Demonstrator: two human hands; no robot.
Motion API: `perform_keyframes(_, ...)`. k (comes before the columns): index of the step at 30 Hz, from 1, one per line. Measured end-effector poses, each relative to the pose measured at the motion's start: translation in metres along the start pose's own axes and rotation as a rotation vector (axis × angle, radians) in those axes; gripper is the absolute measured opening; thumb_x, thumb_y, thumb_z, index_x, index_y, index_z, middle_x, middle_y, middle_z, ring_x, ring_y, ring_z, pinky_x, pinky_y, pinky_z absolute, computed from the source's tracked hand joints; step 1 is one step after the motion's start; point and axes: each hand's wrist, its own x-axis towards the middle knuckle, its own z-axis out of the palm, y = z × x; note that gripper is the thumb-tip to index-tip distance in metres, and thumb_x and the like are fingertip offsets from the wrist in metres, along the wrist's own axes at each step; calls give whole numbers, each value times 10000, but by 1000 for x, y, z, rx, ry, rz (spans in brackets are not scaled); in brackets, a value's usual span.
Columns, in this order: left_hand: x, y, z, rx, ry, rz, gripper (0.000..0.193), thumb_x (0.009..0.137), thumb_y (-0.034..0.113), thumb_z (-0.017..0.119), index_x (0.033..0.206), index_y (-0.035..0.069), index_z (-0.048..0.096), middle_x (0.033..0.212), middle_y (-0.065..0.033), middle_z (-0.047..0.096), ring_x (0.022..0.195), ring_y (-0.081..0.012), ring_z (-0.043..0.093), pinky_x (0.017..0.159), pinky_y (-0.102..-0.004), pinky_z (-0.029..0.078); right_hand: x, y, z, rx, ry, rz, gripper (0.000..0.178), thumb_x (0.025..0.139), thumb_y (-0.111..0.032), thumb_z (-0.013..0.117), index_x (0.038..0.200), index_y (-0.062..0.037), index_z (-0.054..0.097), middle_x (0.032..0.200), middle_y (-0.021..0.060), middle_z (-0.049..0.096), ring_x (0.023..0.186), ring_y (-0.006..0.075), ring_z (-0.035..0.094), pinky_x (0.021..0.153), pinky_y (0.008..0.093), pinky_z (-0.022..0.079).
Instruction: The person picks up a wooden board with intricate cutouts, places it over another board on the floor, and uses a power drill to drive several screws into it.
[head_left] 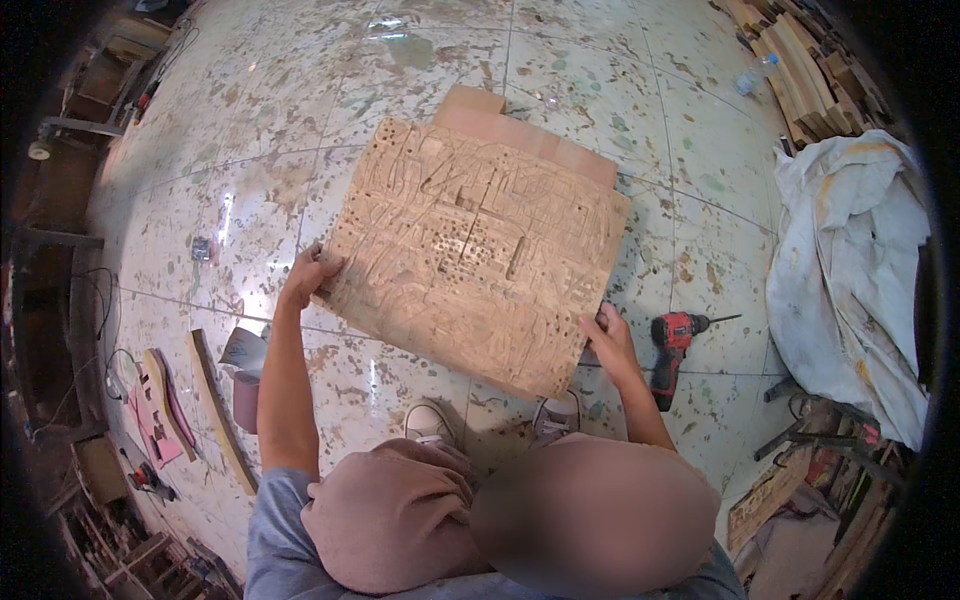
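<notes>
At the frame's centre we hold a big scarred board point(478, 255), pitted with drill holes and grooves, tilted above the floor point(250, 130), not yet set down. A white sack point(850, 270) lies at right, a red drill point(672, 350) at lower right. Our left hand point(308, 275) and right hand point(608, 340) curl their fingers tight on its opposite lower edges.

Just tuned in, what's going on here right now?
A person grips a large, scarred wooden board with both hands: the left hand on its left edge, the right hand at its lower right corner. The board is full of drill holes and grooves and covers a smoother board. A red cordless drill lies on the tiled floor beside the right hand.
</notes>
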Motion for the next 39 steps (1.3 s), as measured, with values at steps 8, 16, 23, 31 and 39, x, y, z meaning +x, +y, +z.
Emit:
perform_keyframes(8,18,17,17,60,-55,12,716,839,228,805,1428,-23,486,1129,-161,697,914,-253,696,694,-410,573,12,5,-17,189,148,221,347,923,-196,675,1198,-18,560,1106,85,637,969,189,658,752,333,549)
perform_keyframes(16,16,10,20,-90,-47,99,626,848,254,801,1352,-7,539,1067,-144,707,855,-241,706,682,-385,588,12,1,-13,190,169,174,376,904,-228,690,1195,-36,550,1098,64,627,965,169,623,688,300,492)
perform_keyframes(23,11,1,23,-81,-5,97,653,864,286,792,1376,-18,525,1071,-147,708,833,-230,715,641,-360,593,9,-3,-14,182,185,165,388,912,-235,690,1216,-41,547,1117,71,631,992,166,613,731,313,489)
perform_keyframes(31,7,-2,28,-86,-13,118,708,859,315,805,1382,-62,512,1103,-169,704,880,-237,711,708,-376,592,3,-7,-15,166,202,172,377,942,-242,670,1242,-43,557,1135,58,633,1049,167,607,773,334,489)
perform_keyframes(39,18,-20,17,-92,-18,118,745,861,320,806,1400,-89,493,1154,-194,691,949,-255,696,806,-383,567,7,-5,-10,181,194,159,417,933,-226,676,1264,-6,550,1143,74,635,1022,171,625,715,305,515)
